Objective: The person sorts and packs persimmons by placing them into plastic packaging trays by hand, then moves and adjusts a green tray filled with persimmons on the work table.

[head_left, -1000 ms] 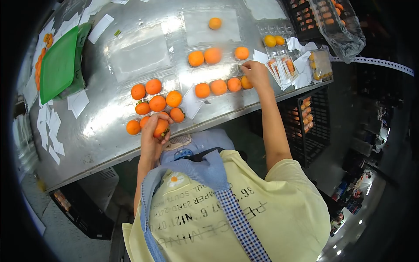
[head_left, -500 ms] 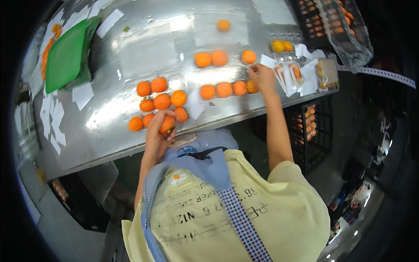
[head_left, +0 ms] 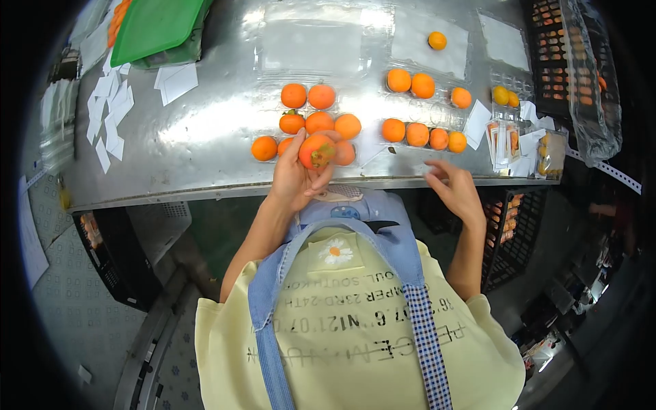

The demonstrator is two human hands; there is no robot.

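In my left hand (head_left: 294, 178) is an orange persimmon (head_left: 317, 152), its green-brown leafy end facing up, with my fingers curled round it. That hand is near the table's front edge, in front of a group of several persimmons (head_left: 319, 123) and partly hiding its near row. My right hand (head_left: 459, 191) is over the front edge, thumb and fingers apart, holding nothing. Just beyond it lies a row of orange fruits (head_left: 417, 134) in a clear plastic tray. Behind them, more fruits (head_left: 423, 85) sit in the clear packaging.
A green lid (head_left: 160, 31) covers a box at the back left, near scattered white cards (head_left: 176, 80). At the right are printed packets (head_left: 503, 145) and a black crate (head_left: 550, 51) with a plastic liner. Another crate (head_left: 516, 225) with fruit stands below the table.
My right hand has drawn back from the fruits and white card towards the table's front edge, and its fingers have spread. The persimmon in my left hand has been turned leafy end up. The view has shifted.
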